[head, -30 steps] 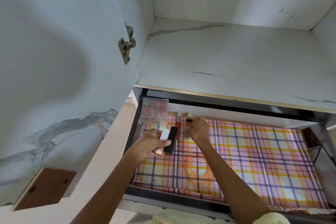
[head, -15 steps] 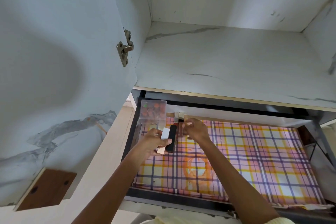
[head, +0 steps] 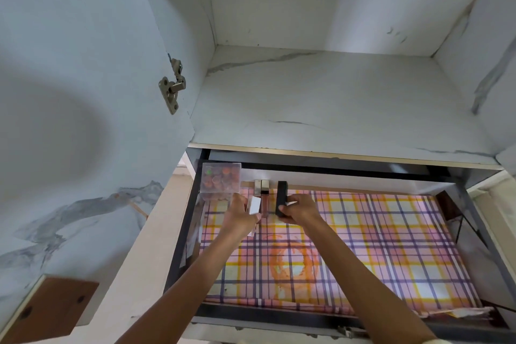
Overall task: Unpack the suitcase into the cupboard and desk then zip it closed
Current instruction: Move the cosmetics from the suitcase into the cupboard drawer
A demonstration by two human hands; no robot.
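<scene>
right hand (head: 300, 209) grips black case (head: 281, 195) over plaid drawer liner (head: 391, 232), near the back. left hand (head: 240, 218) pinches white case (head: 254, 205), just beside clear box (head: 222, 180). lip gloss tubes (head: 264, 193) between the hands.

You will find no readable text, label, brand or number here. The clear box (head: 220, 181), the black case (head: 281, 198) in your right hand (head: 300, 208) and the white piece (head: 254, 205) in your left hand (head: 240, 216) show no legible marking.
</scene>
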